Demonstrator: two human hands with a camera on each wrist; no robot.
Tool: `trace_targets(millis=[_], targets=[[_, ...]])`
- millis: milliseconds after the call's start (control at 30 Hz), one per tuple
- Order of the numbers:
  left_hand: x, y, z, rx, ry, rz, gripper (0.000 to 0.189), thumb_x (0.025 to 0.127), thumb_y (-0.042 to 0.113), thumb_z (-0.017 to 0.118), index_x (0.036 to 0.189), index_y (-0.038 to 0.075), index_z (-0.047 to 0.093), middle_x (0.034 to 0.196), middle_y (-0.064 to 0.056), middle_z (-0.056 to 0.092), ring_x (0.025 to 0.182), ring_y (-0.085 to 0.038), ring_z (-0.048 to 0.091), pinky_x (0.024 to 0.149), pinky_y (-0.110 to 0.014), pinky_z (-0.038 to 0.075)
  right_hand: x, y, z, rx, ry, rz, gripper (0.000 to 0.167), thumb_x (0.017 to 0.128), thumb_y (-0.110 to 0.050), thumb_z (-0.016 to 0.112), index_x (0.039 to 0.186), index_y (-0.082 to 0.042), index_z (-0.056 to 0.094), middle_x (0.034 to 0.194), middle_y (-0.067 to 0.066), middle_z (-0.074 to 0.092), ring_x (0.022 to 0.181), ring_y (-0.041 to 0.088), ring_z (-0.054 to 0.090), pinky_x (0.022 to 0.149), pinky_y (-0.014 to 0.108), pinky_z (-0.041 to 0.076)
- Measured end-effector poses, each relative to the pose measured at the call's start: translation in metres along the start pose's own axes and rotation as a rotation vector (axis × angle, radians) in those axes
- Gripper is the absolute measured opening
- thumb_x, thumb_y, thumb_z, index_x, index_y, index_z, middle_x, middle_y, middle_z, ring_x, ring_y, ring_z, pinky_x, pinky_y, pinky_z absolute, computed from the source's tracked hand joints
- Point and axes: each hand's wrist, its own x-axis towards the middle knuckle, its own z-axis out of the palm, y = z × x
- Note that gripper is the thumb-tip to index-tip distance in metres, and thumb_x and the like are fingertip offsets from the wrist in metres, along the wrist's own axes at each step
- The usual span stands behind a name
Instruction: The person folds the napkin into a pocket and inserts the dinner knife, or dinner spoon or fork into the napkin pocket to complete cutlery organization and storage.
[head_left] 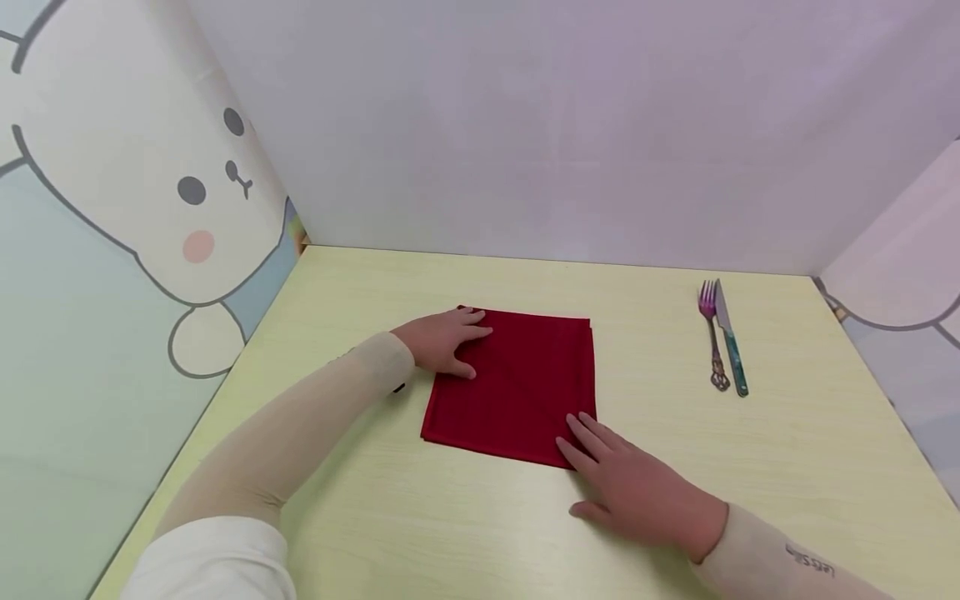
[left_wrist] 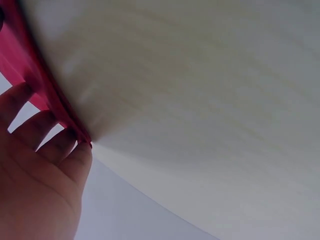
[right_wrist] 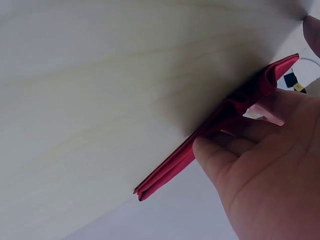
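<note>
A dark red napkin (head_left: 517,383), folded into a square with layered edges, lies flat on the table in the head view. My left hand (head_left: 442,340) rests on its far left part, fingers spread and fairly straight. At the near right corner, the fingertips of my right hand (head_left: 645,487) press on the cloth, while the thumb lies off it by the tabletop. The left wrist view shows the left fingertips (left_wrist: 75,160) along the napkin's edge (left_wrist: 65,107). In the right wrist view, stacked folds (right_wrist: 170,172) show beside the right fingers (right_wrist: 215,155), with the cloth slightly rumpled there.
To the right of the napkin, a fork (head_left: 712,333) with an ornate handle lies beside a knife (head_left: 732,350) with a green handle. The pale wooden table (head_left: 420,533) meets a plain whitish wall (head_left: 555,125) at the back and printed cartoon panels (head_left: 90,333) at the sides.
</note>
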Motion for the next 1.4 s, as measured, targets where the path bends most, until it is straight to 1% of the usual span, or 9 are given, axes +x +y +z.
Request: trace_targets(millis=[233, 333, 567, 733, 867, 967, 1167, 1267, 1400], targets=[[-0.006, 0.003, 0.004, 0.008, 0.006, -0.017, 0.085, 0.094, 0.059, 0.067, 0.164, 0.027, 0.031, 0.172, 0.0, 0.014, 0.158, -0.025, 0.009, 0.12, -0.041, 0.032, -0.002, 0.005, 0.001, 0.017, 0.03, 0.03, 0.08, 0.098, -0.061, 0.06, 0.153, -0.004, 0.049, 0.162, 0.02, 0.035, 0.151, 0.041, 0.029, 0.113, 0.049, 0.041], [-0.012, 0.006, 0.007, 0.018, 0.018, -0.034, 0.085, 0.095, 0.06, 0.065, 0.164, 0.026, 0.03, 0.172, -0.001, 0.015, 0.158, -0.025, 0.009, 0.121, -0.04, 0.03, -0.003, 0.009, 0.002, 0.011, 0.054, 0.046, 0.082, 0.098, -0.063, 0.058, 0.152, -0.002, 0.049, 0.162, 0.021, 0.036, 0.151, 0.04, 0.029, 0.114, 0.05, 0.039], [-0.031, 0.02, 0.013, 0.065, 0.052, -0.049, 0.086, 0.095, 0.058, 0.066, 0.164, 0.018, 0.032, 0.17, -0.009, 0.021, 0.157, -0.032, 0.015, 0.123, -0.042, 0.024, 0.0, 0.02, 0.003, 0.003, 0.101, 0.094, 0.088, 0.097, -0.067, 0.057, 0.149, 0.003, 0.051, 0.159, 0.024, 0.039, 0.149, 0.043, 0.031, 0.116, 0.052, 0.037], [-0.042, 0.029, 0.021, 0.094, 0.066, -0.076, 0.087, 0.095, 0.058, 0.066, 0.164, 0.017, 0.032, 0.169, -0.011, 0.024, 0.155, -0.033, 0.019, 0.122, -0.043, 0.026, 0.009, 0.031, 0.002, 0.005, 0.124, 0.154, 0.092, 0.095, -0.067, 0.06, 0.15, 0.006, 0.048, 0.158, 0.026, 0.04, 0.148, 0.045, 0.032, 0.116, 0.053, 0.036], [-0.048, 0.027, 0.028, 0.069, 0.075, -0.071, 0.087, 0.095, 0.058, 0.065, 0.164, 0.017, 0.032, 0.169, -0.011, 0.023, 0.156, -0.033, 0.018, 0.123, -0.042, 0.025, 0.017, 0.04, 0.001, 0.0, 0.141, 0.184, 0.091, 0.094, -0.062, 0.064, 0.149, 0.008, 0.047, 0.156, 0.029, 0.041, 0.146, 0.049, 0.034, 0.115, 0.056, 0.036], [-0.052, 0.021, 0.031, 0.049, 0.079, -0.047, 0.086, 0.095, 0.059, 0.064, 0.164, 0.018, 0.032, 0.17, -0.009, 0.022, 0.156, -0.031, 0.017, 0.123, -0.041, 0.024, 0.022, 0.047, -0.002, -0.008, 0.131, 0.199, 0.089, 0.095, -0.059, 0.066, 0.15, 0.009, 0.045, 0.156, 0.03, 0.04, 0.146, 0.05, 0.033, 0.115, 0.057, 0.035], [-0.063, 0.01, 0.035, 0.042, 0.085, 0.014, 0.082, 0.097, 0.057, 0.063, 0.162, 0.018, 0.035, 0.17, -0.006, 0.021, 0.157, -0.029, 0.016, 0.123, -0.04, 0.025, 0.032, 0.063, -0.011, 0.011, 0.073, 0.21, 0.088, 0.096, -0.054, 0.068, 0.152, 0.008, 0.042, 0.159, 0.029, 0.036, 0.147, 0.05, 0.029, 0.117, 0.057, 0.033], [-0.07, 0.011, 0.039, 0.035, 0.083, 0.024, 0.081, 0.097, 0.056, 0.064, 0.162, 0.018, 0.035, 0.171, -0.006, 0.021, 0.157, -0.028, 0.016, 0.123, -0.04, 0.025, 0.039, 0.075, -0.015, 0.016, 0.05, 0.197, 0.088, 0.097, -0.055, 0.066, 0.153, 0.007, 0.041, 0.16, 0.028, 0.034, 0.149, 0.049, 0.027, 0.118, 0.056, 0.031], [-0.081, 0.021, 0.046, 0.049, 0.096, 0.025, 0.081, 0.096, 0.057, 0.065, 0.162, 0.019, 0.037, 0.17, -0.006, 0.022, 0.156, -0.027, 0.018, 0.122, -0.04, 0.027, 0.05, 0.095, -0.017, 0.012, 0.033, 0.186, 0.087, 0.099, -0.056, 0.061, 0.156, 0.006, 0.037, 0.163, 0.026, 0.031, 0.151, 0.047, 0.023, 0.12, 0.055, 0.026]])
